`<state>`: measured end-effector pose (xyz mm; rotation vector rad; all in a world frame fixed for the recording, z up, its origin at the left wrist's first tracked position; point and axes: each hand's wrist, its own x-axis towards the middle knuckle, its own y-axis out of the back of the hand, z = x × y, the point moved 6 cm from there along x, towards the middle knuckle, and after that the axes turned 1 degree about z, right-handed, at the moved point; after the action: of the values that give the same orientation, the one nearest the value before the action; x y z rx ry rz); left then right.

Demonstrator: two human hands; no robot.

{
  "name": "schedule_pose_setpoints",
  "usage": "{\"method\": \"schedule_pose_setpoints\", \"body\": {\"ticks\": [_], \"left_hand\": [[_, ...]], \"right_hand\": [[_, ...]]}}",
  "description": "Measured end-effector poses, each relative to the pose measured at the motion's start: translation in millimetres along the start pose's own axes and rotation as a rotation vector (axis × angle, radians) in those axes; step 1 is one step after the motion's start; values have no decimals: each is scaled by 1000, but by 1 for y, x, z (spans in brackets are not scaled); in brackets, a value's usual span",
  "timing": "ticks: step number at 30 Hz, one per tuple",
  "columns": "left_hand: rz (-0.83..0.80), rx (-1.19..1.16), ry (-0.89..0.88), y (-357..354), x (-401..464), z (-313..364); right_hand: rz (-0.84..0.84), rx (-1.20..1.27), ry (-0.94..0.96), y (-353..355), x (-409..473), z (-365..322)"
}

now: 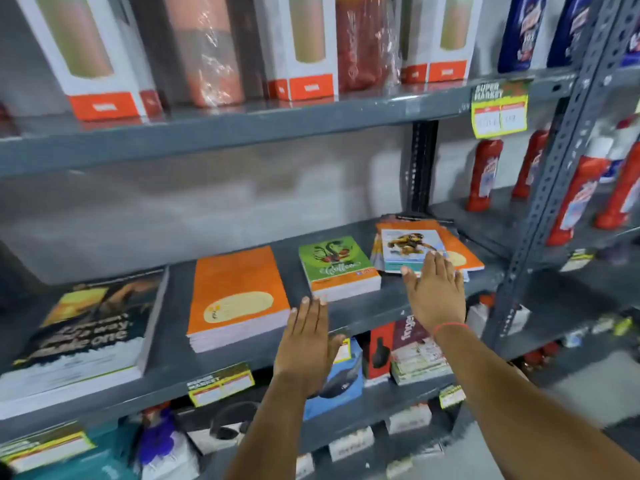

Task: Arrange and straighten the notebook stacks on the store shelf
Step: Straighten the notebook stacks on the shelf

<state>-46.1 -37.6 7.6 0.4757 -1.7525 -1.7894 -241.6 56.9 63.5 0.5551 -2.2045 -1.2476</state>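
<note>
Here, four notebook stacks, two hands

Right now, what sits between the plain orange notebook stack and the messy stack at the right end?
The green notebook stack, with bare shelf either side, in the head view.

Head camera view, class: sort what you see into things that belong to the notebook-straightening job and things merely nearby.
Belongs to the job:
dark notebook stack
orange notebook stack
green notebook stack
untidy stack
left hand
right hand

Merely nearby:
boxed flasks
red bottles
price tag
</note>
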Motion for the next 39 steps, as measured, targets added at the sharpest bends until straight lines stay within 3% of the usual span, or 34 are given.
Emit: {"method": "schedule_pose_setpoints", "body": {"ticks": [5, 9, 14, 18, 26, 32, 36, 39], "left_hand": [[10, -163, 278, -34, 35, -12], [54, -127, 432, -51, 47, -13], [97, -109, 469, -46, 44, -8], [-24, -84, 490, -44, 46, -8], [36, -52, 442, -56, 47, -13], [64, -83, 420, -54, 46, -13], [48, -87, 420, -53, 45, -12], [42, -90, 427, -53, 44, -13]], "right_hand": [[-140, 6, -144, -30, 59, 45], [-294, -12, -192, -52, 105, 58], [-402, -40, -344, -68, 138, 62], [-497, -12, -398, -68, 156, 71], [-508, 452, -573, -57, 161, 98], [-415, 1207, -792, -41, 141, 96], [-486, 1371, -769, -44, 126, 61], [-594, 1350, -723, -53, 114, 20]]}}
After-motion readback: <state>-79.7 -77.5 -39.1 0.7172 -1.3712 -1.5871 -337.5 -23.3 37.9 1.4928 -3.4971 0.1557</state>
